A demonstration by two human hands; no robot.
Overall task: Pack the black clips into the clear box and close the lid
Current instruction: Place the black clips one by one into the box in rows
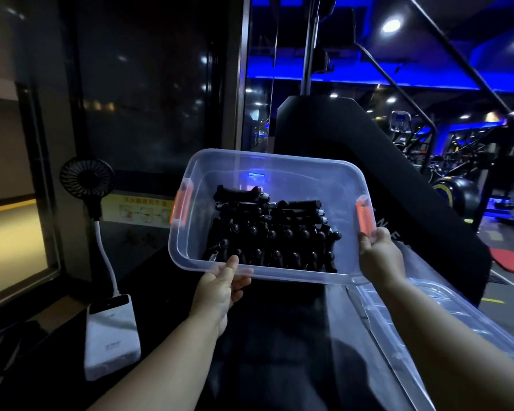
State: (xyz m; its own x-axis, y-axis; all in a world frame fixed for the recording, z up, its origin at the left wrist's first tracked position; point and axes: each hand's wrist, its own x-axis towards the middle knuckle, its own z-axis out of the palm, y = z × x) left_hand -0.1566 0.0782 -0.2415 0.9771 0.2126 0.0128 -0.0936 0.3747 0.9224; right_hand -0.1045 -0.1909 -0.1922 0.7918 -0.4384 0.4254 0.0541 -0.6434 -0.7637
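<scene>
Black clips are piled in the clear box, mostly mid & near part, packed tight in rows w/ a few lying crosswise at the far side. Small metal springs show btwn some. Box is up in the air, resting on nothing, its open top tipped toward me. There's an orange latch on each short side: left latch and right latch.

My L hand grips the near rim, left of middle, w/ thumb on top of the rim & fingers curled underneath. My R hand grips the near right corner, just below the right latch, fingers wrapped over the edge. Can't make out that thumb.

The lid is off. It lies flat down to the right, partly under my right forearm, apart from the box.

Further left, a small black fan stands on a white bendy neck that runs down to a white power bank lying on the dark surface. A yellow sticker is on the dark glass behind the fan. Behind the box is a big black padded machine part. Beyond it there's gym equipment under blue lights, too blurry for detail.
</scene>
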